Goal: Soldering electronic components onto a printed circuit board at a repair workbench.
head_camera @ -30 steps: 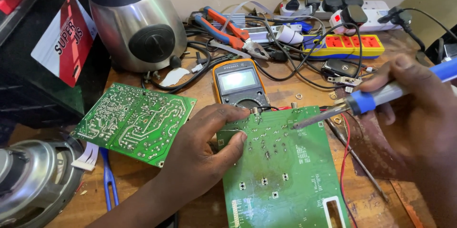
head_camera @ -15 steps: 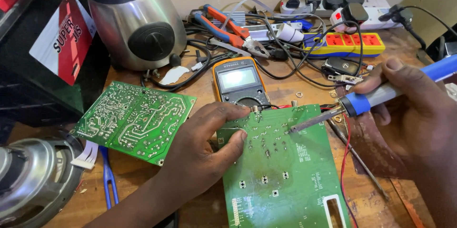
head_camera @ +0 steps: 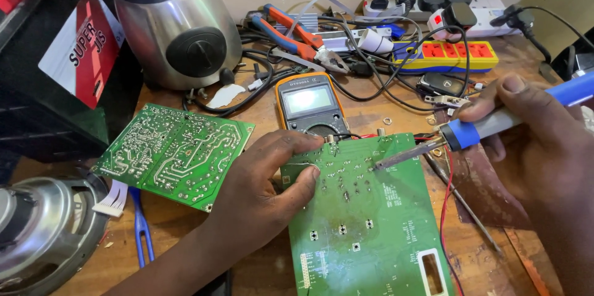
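A green circuit board [head_camera: 371, 222] lies solder side up in front of me on the wooden table. My left hand [head_camera: 263, 194] rests on its left edge, thumb and forefinger pinching the upper left corner. My right hand [head_camera: 532, 141] holds a soldering iron [head_camera: 495, 124] with a blue and grey handle like a pen. The metal tip of the iron touches the board near its upper middle, among the solder joints.
A second green circuit board [head_camera: 173, 154] lies to the left. An orange multimeter [head_camera: 307, 104] sits behind the board, with pliers [head_camera: 297, 36], tangled cables and power strips [head_camera: 445, 55] beyond. A steel blender base [head_camera: 176, 24] stands at the back left, a speaker [head_camera: 43, 234] at the front left.
My right hand and the soldering iron have shifted slightly; the tip stays near the same spot on the board. My left hand keeps its hold.
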